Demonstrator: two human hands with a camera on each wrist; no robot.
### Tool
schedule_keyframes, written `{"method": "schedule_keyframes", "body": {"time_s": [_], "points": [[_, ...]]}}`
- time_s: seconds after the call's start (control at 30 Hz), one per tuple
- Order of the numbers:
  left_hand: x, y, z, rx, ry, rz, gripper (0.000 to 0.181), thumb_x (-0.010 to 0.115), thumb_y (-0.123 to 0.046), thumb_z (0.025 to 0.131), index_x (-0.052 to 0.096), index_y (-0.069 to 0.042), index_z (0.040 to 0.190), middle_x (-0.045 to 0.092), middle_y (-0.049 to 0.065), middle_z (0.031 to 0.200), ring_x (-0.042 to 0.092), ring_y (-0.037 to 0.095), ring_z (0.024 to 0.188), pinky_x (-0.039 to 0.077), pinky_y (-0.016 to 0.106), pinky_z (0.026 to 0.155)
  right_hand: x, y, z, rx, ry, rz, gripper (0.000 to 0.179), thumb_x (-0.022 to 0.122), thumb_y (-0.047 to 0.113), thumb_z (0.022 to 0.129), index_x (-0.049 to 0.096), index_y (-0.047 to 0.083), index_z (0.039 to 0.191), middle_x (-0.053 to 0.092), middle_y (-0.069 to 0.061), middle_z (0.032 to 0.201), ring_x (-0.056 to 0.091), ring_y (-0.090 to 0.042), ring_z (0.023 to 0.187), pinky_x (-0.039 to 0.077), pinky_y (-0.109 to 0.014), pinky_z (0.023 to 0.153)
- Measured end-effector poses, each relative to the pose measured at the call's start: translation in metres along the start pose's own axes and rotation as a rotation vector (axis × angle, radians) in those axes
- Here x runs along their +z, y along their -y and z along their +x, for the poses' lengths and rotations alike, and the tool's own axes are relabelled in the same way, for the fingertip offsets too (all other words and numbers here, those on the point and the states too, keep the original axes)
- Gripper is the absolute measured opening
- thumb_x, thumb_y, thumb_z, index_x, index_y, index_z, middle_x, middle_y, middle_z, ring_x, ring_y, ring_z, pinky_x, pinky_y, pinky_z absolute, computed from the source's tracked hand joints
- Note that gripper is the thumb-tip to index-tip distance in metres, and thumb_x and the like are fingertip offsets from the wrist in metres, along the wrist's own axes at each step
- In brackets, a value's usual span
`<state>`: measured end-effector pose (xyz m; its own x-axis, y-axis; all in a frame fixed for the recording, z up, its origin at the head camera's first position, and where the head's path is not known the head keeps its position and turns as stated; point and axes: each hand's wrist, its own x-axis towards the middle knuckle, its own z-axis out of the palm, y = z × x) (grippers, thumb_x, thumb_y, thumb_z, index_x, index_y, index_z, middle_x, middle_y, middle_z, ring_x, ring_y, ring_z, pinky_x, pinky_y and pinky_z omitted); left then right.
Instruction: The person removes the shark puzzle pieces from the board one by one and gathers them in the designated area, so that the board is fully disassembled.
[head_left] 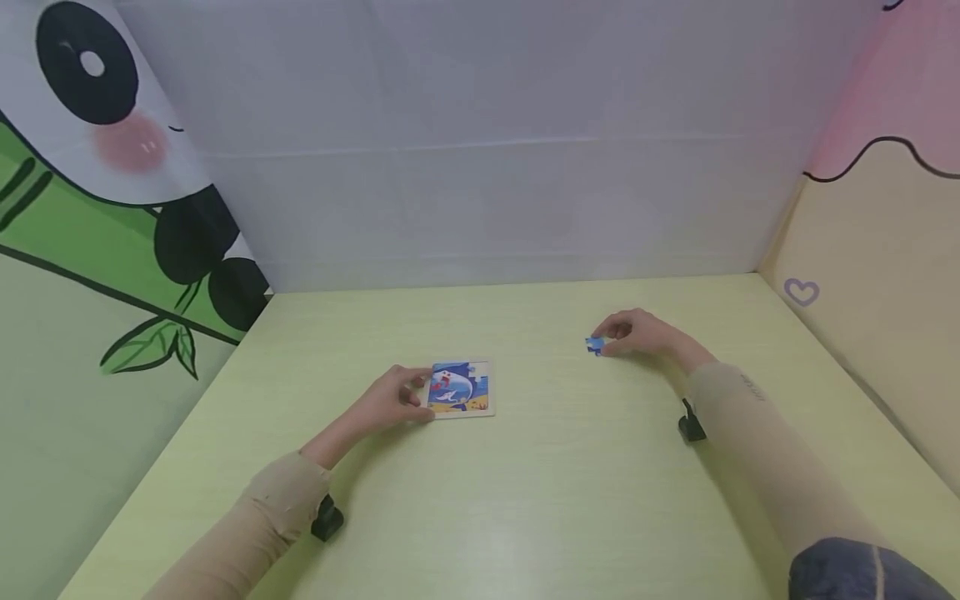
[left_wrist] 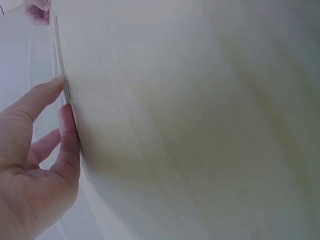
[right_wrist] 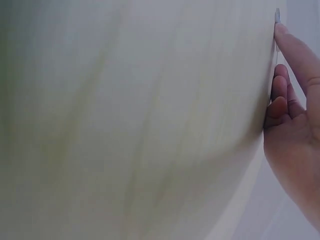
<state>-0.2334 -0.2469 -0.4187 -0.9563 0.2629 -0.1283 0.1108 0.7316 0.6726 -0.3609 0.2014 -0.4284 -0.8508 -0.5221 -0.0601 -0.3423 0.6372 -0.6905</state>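
Apparently mid-assembly, your left hand (head_left: pixel 390 400), fingers curled, grips the puzzle board (head_left: pixel 491 390) at centre frame; your right hand (head_left: pixel 636 332) pinches a piece (head_left: pixel 595 344) right of centre, likely needing fitting at upper right.

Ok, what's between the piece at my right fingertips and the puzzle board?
Only bare tabletop lies between the puzzle piece at the right hand and the puzzle board; the head view shows it.

Pale tabletop (head_left: pixel 562 483), grey backdrop (head_left: pixel 487 192), cartoon walls (head_left: pixel 877 242)
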Motion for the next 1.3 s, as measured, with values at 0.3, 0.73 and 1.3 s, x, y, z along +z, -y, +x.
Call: {"method": "schedule_keyframes", "body": {"time_s": [0.3, 0.73, 1.3], "points": [[0.001, 0.002, 0.002, -0.024, 0.004, 0.006, 0.075, 0.082, -0.017, 0.08, 0.047, -0.004, 0.146, 0.052, 0.019, 0.127, 0.06, 0.017, 0.089, 0.051, 0.025, 0.071, -0.004, -0.003, -0.007, 0.011, 0.014, 0.018, 0.032, 0.075, 0.019, 0.087, 0.07, 0.01, 0.118, 0.061, -0.012, 0.109, 0.052, -0.022, 0.101, 0.043, -0.032, 0.09], [0.0, 0.001, 0.001, -0.016, 0.009, -0.01, 0.076, 0.082, -0.014, 0.08, 0.047, -0.003, 0.146, 0.052, 0.021, 0.129, 0.06, 0.016, 0.087, 0.054, 0.026, 0.069, -0.009, -0.01, -0.008, 0.013, 0.005, 0.007, 0.034, 0.076, 0.024, 0.087, 0.07, 0.012, 0.118, 0.063, -0.016, 0.118, 0.054, -0.027, 0.109, 0.041, -0.035, 0.091], [-0.002, -0.003, -0.001, -0.019, 0.008, 0.01, 0.075, 0.082, -0.014, 0.08, 0.047, -0.002, 0.145, 0.052, 0.021, 0.129, 0.059, 0.015, 0.085, 0.052, 0.025, 0.067, -0.009, -0.008, -0.014, -0.009, 0.0, -0.006, 0.032, 0.075, 0.019, 0.088, 0.069, 0.011, 0.118, 0.061, -0.016, 0.114, 0.051, -0.027, 0.105, 0.039, -0.034, 0.087]]}}
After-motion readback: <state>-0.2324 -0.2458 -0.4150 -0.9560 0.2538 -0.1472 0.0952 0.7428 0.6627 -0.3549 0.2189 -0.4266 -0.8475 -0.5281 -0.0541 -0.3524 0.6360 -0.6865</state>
